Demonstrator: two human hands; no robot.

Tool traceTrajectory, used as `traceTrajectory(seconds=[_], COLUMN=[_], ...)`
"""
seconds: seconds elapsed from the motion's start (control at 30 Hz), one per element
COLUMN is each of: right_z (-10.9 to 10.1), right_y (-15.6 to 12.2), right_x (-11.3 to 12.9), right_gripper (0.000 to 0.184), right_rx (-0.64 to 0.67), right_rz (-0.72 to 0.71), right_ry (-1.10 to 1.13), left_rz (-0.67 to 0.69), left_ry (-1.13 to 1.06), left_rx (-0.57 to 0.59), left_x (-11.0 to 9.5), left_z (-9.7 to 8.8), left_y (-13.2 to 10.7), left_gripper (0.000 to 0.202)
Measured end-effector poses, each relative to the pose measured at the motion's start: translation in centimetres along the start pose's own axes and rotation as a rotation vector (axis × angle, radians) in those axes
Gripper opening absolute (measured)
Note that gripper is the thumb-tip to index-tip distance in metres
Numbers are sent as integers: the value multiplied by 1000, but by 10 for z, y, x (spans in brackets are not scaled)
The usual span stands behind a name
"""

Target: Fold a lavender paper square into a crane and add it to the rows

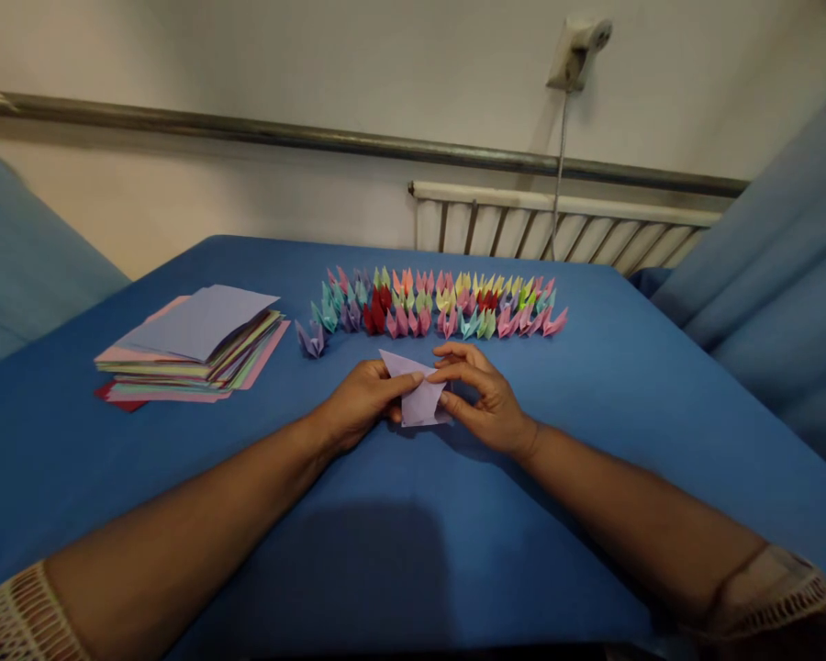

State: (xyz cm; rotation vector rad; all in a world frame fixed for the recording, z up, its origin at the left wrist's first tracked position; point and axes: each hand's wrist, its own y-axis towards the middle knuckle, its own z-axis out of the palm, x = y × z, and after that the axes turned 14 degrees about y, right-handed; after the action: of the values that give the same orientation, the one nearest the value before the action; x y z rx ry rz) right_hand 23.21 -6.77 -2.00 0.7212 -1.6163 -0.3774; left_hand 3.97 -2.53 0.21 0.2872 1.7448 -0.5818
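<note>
A partly folded sheet of lilac origami paper (421, 404) is held just above the blue tabletop, in the middle of the head view. My left hand (366, 397) pinches its left side, thumb on top and fingers underneath. At the right side, my right hand (485, 399) grips the paper's edge between thumb and fingers, with its other fingers curved above. Beyond the hands stand several rows of folded paper cranes (447, 319) in pink, red, yellow, green and teal. A single purple paper crane (312, 340) sits at their left front.
On the left lies a stack of coloured paper sheets (199, 335), lilac on top. A blue cloth (578, 569) covers the table. Behind it are a wall rail (303, 136), a radiator (564, 204) and a socket with a cord (575, 57). Blue curtains (791, 248) hang at both sides.
</note>
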Motion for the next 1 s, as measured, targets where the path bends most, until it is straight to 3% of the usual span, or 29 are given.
traceTrajectory(seconds=[0.23, 0.53, 0.67, 0.8, 1.0], right_z=[1, 6, 6, 7, 12], right_y=[0, 0, -1, -1, -2], right_x=[-5, -5, -5, -2, -7], right_gripper=[9, 4, 6, 6, 30], right_rx=[-62, -106, -117, -104, -265], right_rz=[19, 35, 46, 88, 443], right_ry=[2, -60, -128, -92, 264], left_rz=[78, 99, 89, 36, -6], left_ry=[190, 115, 201, 123, -26], left_rx=[106, 195, 102, -57, -146], left_x=[5, -3, -7, -1, 3], left_z=[4, 7, 12, 17, 15], left_y=[-1, -9, -10, -6, -4], left_gripper=[32, 57, 41, 32, 30])
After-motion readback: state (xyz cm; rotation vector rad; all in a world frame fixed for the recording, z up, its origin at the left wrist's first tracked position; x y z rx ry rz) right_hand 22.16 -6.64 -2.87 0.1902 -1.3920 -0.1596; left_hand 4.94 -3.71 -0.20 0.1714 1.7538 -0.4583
